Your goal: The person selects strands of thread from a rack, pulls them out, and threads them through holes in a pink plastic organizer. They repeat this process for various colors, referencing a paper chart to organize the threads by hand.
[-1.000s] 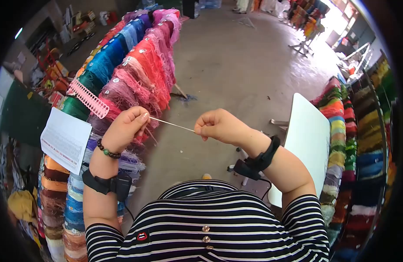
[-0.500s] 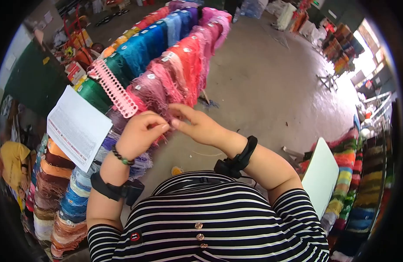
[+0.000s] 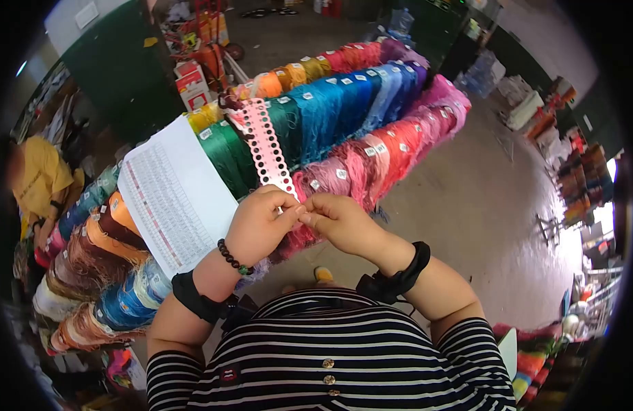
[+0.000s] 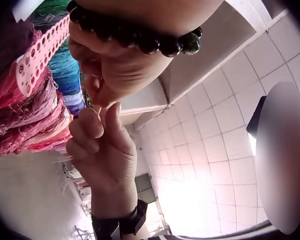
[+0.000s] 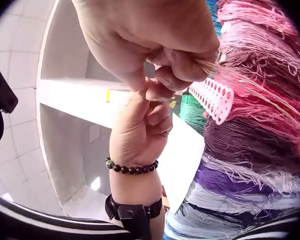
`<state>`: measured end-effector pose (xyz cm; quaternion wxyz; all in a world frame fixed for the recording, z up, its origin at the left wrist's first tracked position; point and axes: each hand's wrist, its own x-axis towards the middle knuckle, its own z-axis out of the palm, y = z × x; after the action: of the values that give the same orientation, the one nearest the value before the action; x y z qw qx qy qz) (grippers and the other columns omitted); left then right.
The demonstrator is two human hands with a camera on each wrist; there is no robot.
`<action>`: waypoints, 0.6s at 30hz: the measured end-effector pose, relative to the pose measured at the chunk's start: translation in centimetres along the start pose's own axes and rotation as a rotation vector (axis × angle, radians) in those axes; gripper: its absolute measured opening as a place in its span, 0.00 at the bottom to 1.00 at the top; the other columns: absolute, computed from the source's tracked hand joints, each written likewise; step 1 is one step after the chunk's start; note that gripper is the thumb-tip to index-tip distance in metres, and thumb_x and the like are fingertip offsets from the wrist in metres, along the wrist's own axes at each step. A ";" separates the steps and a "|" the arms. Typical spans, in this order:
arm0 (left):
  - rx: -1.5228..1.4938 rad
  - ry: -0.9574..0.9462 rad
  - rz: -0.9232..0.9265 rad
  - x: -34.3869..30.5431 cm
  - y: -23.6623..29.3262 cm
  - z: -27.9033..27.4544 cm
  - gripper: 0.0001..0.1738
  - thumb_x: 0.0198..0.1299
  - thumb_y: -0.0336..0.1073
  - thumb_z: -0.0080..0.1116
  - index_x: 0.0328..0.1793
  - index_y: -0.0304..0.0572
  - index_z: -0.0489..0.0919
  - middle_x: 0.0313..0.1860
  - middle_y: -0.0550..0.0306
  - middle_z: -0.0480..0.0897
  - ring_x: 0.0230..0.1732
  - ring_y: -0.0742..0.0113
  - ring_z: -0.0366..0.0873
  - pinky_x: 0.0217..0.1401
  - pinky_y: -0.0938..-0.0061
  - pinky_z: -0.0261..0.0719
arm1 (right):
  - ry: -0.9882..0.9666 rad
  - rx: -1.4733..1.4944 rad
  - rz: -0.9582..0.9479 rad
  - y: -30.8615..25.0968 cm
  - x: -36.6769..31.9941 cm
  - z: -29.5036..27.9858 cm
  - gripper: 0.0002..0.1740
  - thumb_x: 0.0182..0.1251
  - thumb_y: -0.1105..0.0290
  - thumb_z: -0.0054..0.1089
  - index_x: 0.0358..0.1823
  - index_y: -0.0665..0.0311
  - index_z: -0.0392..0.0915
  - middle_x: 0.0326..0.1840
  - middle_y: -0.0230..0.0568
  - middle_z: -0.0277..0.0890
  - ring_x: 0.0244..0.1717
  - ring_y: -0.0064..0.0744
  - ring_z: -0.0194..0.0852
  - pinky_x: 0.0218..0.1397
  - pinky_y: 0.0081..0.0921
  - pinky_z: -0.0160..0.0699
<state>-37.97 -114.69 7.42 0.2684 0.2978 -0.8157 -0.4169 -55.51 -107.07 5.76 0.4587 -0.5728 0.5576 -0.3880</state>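
Note:
My left hand and right hand meet at the fingertips in front of the thread rack, thumbs and forefingers pinching. A thin pale thread trails from the right hand's fingers in the right wrist view. Between the two hands a short bit of it shows in the left wrist view; the rest there is hidden by the fingers. Just beyond the hands lies a pink strip with rows of holes, dark and pale threads bunched at its far end. A printed sheet rests on the rack beside the left hand.
Rows of coloured thread skeins with small white tags hang along the rack. At the left stands a person in a yellow top. Bare floor stretches to the right, with more skeins beyond.
The hands have come together from wide apart, where the thread was stretched taut between them. The head view has turned left, bringing the rack, strip and sheet towards the middle.

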 end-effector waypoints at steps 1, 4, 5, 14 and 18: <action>-0.031 0.034 -0.041 0.3 -0.2 -0.1 0.06 0.57 0.32 0.61 0.33 0.36 0.82 0.32 0.53 0.78 0.31 0.65 0.79 0.34 0.73 0.77 | -0.001 -0.108 -0.048 -0.5 0.9 -0.4 0.09 0.70 0.67 0.56 0.40 0.66 0.78 0.25 0.32 0.71 0.27 0.20 0.66 0.32 0.20 0.67; -0.104 0.195 -0.099 1.5 -4.1 -0.6 0.07 0.59 0.32 0.61 0.39 0.35 0.81 0.36 0.55 0.80 0.32 0.70 0.79 0.31 0.77 0.78 | 0.078 -0.409 -0.263 -0.9 4.7 -1.8 0.09 0.66 0.66 0.59 0.35 0.65 0.80 0.23 0.47 0.72 0.23 0.40 0.70 0.31 0.32 0.72; -0.182 0.258 -0.187 2.1 -4.7 -1.2 0.08 0.60 0.33 0.61 0.41 0.35 0.80 0.38 0.54 0.80 0.33 0.70 0.80 0.32 0.78 0.79 | 0.089 -0.423 -0.288 -0.8 6.7 -2.3 0.10 0.64 0.65 0.58 0.34 0.65 0.80 0.25 0.49 0.74 0.27 0.45 0.73 0.34 0.36 0.72; -0.487 0.379 -0.541 7.3 -7.6 -3.8 0.21 0.65 0.28 0.49 0.64 0.35 0.64 0.51 0.48 0.80 0.44 0.67 0.81 0.45 0.78 0.81 | -0.044 -0.558 -0.267 0.8 18.2 -2.2 0.12 0.59 0.62 0.57 0.26 0.63 0.81 0.28 0.50 0.78 0.33 0.53 0.78 0.39 0.46 0.75; -0.436 0.372 -0.536 8.0 -9.0 -3.9 0.23 0.61 0.25 0.54 0.63 0.32 0.65 0.46 0.47 0.82 0.40 0.66 0.82 0.39 0.79 0.80 | -0.122 -0.505 -0.194 1.1 19.0 -2.4 0.12 0.57 0.63 0.57 0.22 0.64 0.79 0.25 0.50 0.78 0.30 0.52 0.78 0.38 0.44 0.76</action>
<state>-38.31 -126.67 3.38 0.3502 0.5067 -0.5390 -0.5745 -56.62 -126.17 4.12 0.2946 -0.7421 0.5505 -0.2437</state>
